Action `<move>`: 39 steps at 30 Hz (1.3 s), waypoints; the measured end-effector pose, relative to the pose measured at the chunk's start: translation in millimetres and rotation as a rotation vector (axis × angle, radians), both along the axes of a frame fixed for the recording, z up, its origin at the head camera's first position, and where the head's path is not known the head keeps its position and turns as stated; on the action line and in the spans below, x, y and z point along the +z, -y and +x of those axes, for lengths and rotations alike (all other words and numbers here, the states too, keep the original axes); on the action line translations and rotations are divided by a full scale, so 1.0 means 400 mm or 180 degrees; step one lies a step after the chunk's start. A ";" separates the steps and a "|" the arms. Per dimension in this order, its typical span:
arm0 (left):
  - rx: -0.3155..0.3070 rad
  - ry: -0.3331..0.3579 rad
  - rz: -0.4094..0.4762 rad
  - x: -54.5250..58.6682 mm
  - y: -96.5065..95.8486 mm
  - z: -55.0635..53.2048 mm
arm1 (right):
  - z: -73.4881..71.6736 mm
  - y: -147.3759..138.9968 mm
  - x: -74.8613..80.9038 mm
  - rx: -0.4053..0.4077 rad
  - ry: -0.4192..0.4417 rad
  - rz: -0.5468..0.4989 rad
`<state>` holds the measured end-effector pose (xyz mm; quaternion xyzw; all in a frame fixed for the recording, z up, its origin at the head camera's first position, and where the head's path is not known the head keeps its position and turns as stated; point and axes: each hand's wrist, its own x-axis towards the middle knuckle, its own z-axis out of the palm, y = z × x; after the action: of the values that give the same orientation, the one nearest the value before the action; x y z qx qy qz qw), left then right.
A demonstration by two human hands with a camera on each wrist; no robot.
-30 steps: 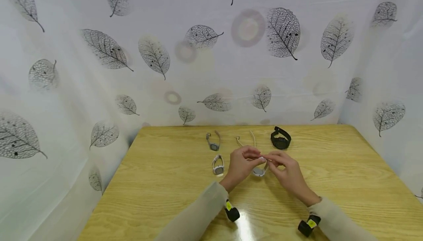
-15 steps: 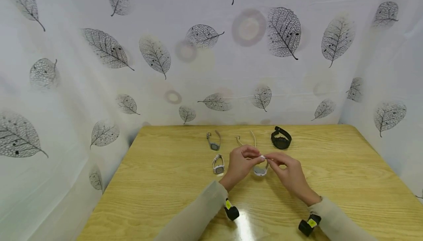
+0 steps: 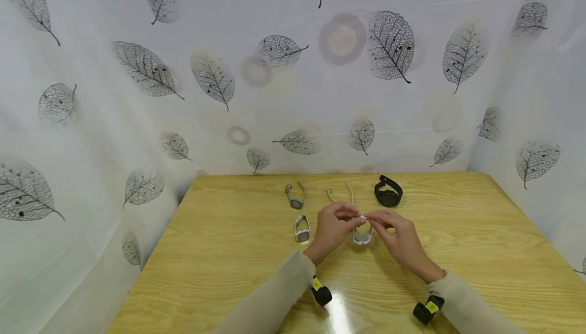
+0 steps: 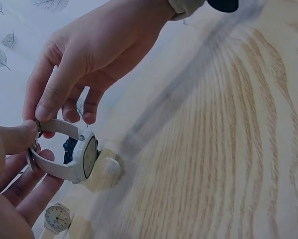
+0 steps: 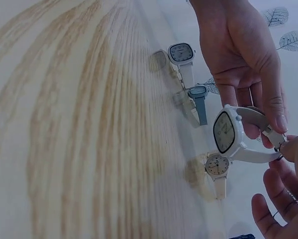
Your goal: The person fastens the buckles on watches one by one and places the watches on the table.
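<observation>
Both hands are at a white wristwatch (image 3: 361,240), held just above the table with its case hanging toward the person. In the left wrist view the watch (image 4: 88,157) has a rounded-square case and its strap is bent into a loop. My left hand (image 3: 334,227) pinches the strap near the buckle between thumb and fingers. Opposite it, my right hand (image 3: 399,237) pinches the strap end at the buckle with thumb and index finger. The right wrist view shows the dial (image 5: 226,130) facing away from the hands. Fingertips partly hide the buckle.
Behind the hands lie a black watch (image 3: 388,196) and a thin cream-strapped watch (image 3: 350,191), partly hidden. To the left are a grey watch (image 3: 296,203) and another white watch (image 3: 302,235). A leaf-print curtain (image 3: 293,95) surrounds the wooden table (image 3: 220,252).
The watch case has shifted slightly to the right and swung to hang more squarely below the fingers. Both hands stay almost in place at the buckle.
</observation>
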<state>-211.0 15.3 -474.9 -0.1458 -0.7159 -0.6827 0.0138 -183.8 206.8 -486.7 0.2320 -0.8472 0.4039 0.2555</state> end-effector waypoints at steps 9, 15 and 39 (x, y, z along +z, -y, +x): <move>-0.0007 0.0406 0.0550 0.001 0.000 -0.020 | -0.002 -0.004 0.008 0.0033 0.0164 -0.0175; 0.0072 0.0553 0.0692 0.001 0.005 -0.029 | 0.005 -0.012 0.001 0.0186 0.0470 -0.0274; -0.0345 0.0623 0.0676 -0.017 0.015 -0.040 | 0.016 -0.028 -0.003 0.0609 0.0974 -0.0392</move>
<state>-227.1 9.3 -481.7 -0.1147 -0.6286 -0.7653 -0.0775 -177.5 217.9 -487.9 0.2313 -0.8240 0.5079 0.0979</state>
